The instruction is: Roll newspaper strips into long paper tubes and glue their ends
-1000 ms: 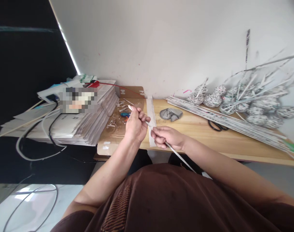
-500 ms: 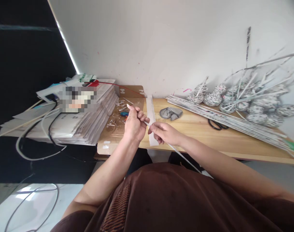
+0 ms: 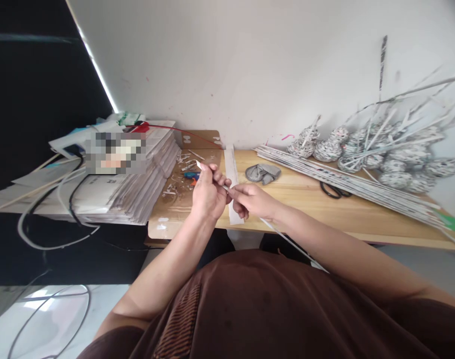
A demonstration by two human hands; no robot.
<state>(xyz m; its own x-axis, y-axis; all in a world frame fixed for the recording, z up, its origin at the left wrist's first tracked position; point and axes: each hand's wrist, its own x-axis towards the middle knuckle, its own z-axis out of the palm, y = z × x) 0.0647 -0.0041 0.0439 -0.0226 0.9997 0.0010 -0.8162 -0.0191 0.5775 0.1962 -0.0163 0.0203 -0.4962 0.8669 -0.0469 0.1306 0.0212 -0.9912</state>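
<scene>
A thin white rolled-paper stick (image 3: 292,243) runs from below my right wrist up through both hands. My left hand (image 3: 209,192) is closed around its upper part, palm turned up, and a flat white paper tip (image 3: 199,165) pokes out past the thumb. Close beside it, my right hand (image 3: 249,199) pinches the same stick between thumb and fingers. Both hands are held above the front of the wooden table. Behind them lies a white paper strip (image 3: 232,174). Part of the stick inside the fingers is hidden.
Left stands a tall stack of paper (image 3: 137,194). Scraps and a blue glue gun (image 3: 191,176) lie on brown cardboard (image 3: 167,214). To the right are a grey cloth (image 3: 262,173), black-handled scissors (image 3: 330,190), a bundle of paper sticks (image 3: 347,184) and several woven paper shapes (image 3: 328,150).
My right hand has moved slightly left and up along the stick, closer to my left hand. The view has shifted a little.
</scene>
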